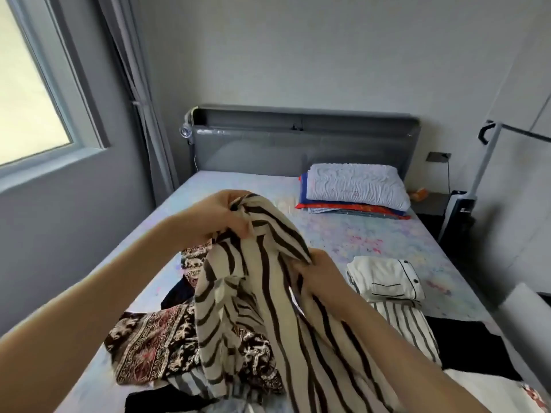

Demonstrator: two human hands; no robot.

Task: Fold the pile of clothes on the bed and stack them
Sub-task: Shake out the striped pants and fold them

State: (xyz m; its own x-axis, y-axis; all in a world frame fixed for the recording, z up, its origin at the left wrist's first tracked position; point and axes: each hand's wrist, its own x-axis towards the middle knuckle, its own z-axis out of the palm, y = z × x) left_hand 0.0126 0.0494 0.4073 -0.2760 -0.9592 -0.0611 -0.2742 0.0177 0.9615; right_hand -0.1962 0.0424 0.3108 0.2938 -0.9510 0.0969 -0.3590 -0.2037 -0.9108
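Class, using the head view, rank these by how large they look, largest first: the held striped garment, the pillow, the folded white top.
1. striped garment, though its nearness to the camera enlarges it.
2. pillow.
3. folded white top, which looks only slightly smaller than the pillow despite lying nearer.

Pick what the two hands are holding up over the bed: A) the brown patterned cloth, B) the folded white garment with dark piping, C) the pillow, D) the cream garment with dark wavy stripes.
D: the left hand and the right hand both grip the cream striped garment, while the folded white garment lies untouched on the bed.
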